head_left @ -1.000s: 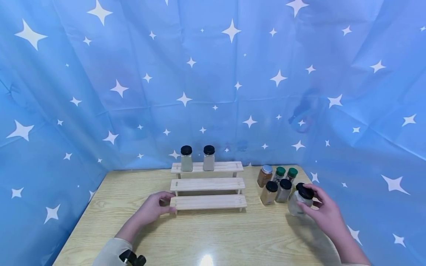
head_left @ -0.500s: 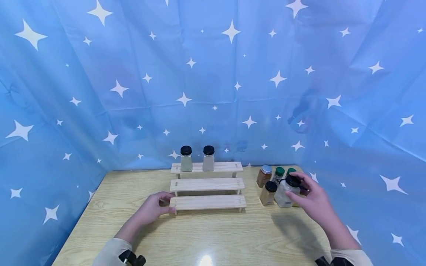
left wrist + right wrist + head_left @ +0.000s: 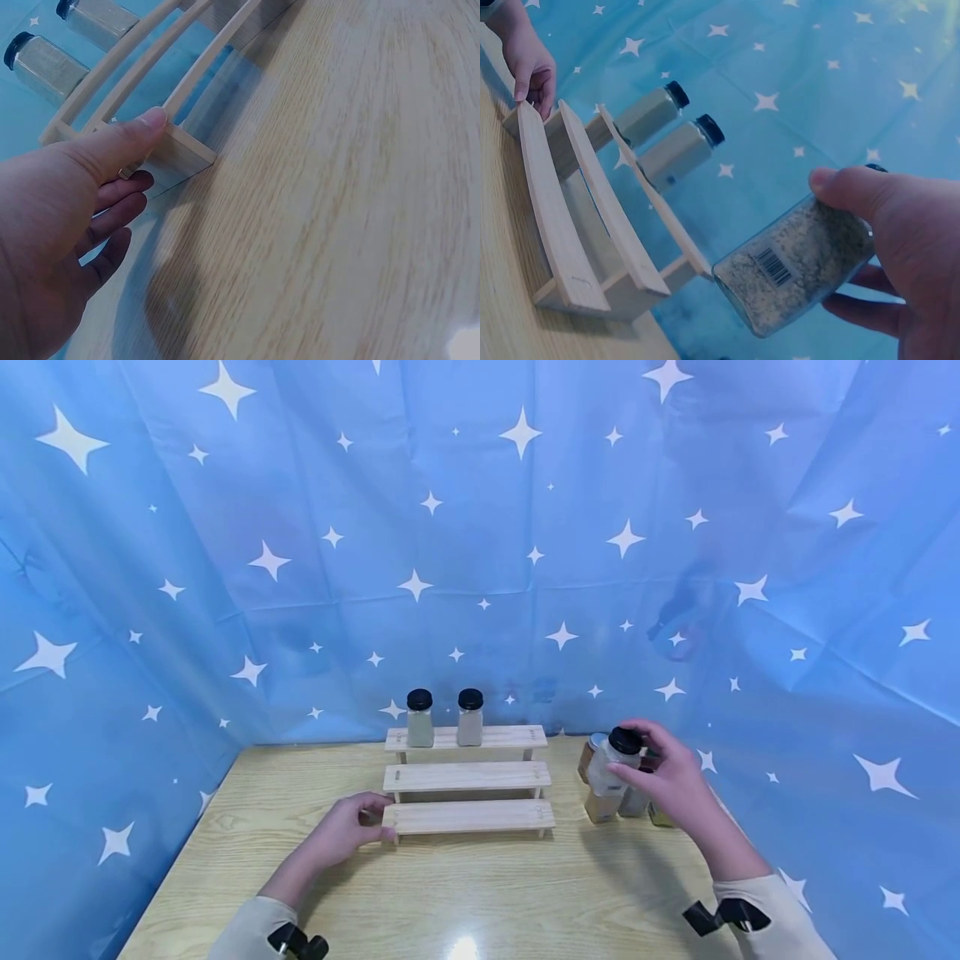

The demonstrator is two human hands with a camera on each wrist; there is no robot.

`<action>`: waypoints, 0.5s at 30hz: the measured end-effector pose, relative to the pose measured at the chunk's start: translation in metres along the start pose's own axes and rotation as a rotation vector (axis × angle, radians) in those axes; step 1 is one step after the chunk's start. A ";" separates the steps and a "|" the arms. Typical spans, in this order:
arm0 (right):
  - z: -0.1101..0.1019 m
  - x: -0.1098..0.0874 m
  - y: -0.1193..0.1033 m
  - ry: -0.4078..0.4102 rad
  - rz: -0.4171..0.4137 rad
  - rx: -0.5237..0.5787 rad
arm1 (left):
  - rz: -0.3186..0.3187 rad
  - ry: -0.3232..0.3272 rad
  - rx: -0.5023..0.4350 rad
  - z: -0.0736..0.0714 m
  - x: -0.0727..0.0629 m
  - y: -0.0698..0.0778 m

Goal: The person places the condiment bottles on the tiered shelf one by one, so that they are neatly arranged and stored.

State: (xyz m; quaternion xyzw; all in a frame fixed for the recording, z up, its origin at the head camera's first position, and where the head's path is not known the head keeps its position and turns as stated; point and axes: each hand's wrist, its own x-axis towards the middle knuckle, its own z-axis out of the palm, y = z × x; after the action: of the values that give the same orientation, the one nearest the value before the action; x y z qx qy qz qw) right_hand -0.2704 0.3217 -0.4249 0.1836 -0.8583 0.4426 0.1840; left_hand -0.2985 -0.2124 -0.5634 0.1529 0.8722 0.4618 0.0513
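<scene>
My right hand (image 3: pixel 671 781) grips a clear spice jar (image 3: pixel 791 262) with a black lid, raised over the other jars at the right. Speckled pale contents and a barcode label show in the right wrist view. At the left end of a three-step wooden rack (image 3: pixel 468 814), my left hand (image 3: pixel 347 831) pinches the lowest step. Its thumb lies on the step's front corner in the left wrist view, with the fingers curled behind. On the top step stand two black-lidded jars, a greenish one (image 3: pixel 421 727) and a paler one (image 3: pixel 470 727).
Beneath and behind the lifted jar, several spice jars stand on the wood-grain table (image 3: pixel 465 893), partly hidden; a tan jar (image 3: pixel 602 808) is at the front. A blue curtain (image 3: pixel 480 527) with white stars hangs behind and at both sides.
My right hand has carried the spice jar up and to the left, from the group's right side to above its left part. My left hand stays at the rack.
</scene>
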 end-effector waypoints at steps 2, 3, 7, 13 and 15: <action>0.004 0.006 -0.004 -0.008 -0.017 -0.007 | 0.001 -0.001 0.001 0.000 0.000 0.000; 0.005 0.009 -0.005 -0.012 -0.025 -0.017 | 0.001 -0.001 0.002 0.000 0.000 -0.001; 0.011 0.020 -0.009 -0.025 -0.039 -0.041 | -0.001 -0.002 -0.005 0.000 0.001 -0.001; 0.020 0.034 -0.012 -0.028 -0.015 -0.003 | 0.000 -0.003 -0.013 0.001 0.001 -0.003; 0.024 0.038 -0.011 -0.026 -0.025 -0.012 | 0.004 -0.002 -0.013 0.001 0.002 -0.003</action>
State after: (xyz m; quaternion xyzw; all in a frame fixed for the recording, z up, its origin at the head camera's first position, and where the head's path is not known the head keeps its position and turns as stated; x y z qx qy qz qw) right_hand -0.3023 0.2901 -0.4122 0.1987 -0.8608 0.4327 0.1796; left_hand -0.3006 -0.2131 -0.5662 0.1546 0.8688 0.4675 0.0524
